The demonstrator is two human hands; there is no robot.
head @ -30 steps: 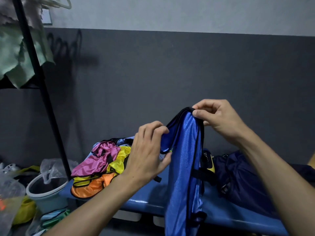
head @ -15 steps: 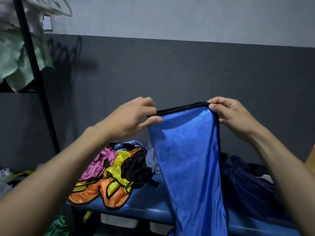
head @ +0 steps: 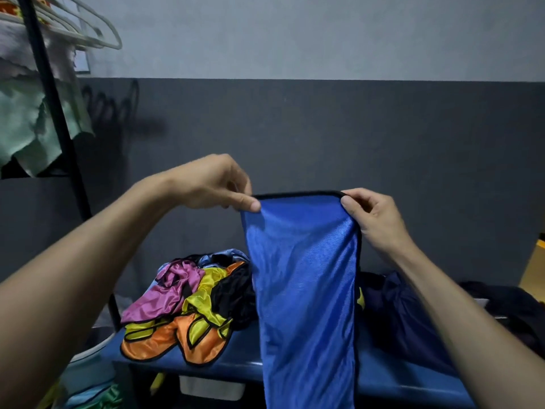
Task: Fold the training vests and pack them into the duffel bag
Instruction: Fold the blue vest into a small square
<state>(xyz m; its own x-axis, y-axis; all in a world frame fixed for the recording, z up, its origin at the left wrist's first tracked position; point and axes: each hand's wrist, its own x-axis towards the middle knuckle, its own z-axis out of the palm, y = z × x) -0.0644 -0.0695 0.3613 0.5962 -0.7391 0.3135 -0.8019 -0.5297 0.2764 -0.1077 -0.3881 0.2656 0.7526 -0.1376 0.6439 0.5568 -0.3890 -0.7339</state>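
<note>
Head view: you are holding the blue vest [head: 303, 290] up over the bench [head: 247, 354].
Left hand [head: 212, 184]: pinching its top left corner.
Right hand [head: 373, 219]: pinching its top right corner.
Pile [head: 188, 305]: lying loose on the bench.
Bag [head: 404, 317]: sitting right of the vest; contents are hiding from view.

Head-worn view — looks forward and slightly down, close over the bench [head: 244, 367].

1. I take this for a sports changing or kit room: a blue bench [head: 392, 376] runs along a two-tone grey wall [head: 324, 119].
2. Coloured vests [head: 188, 314] are heaped on it.
3. A black rack [head: 56, 113] carries hangers [head: 97, 33] and cloths.
</note>
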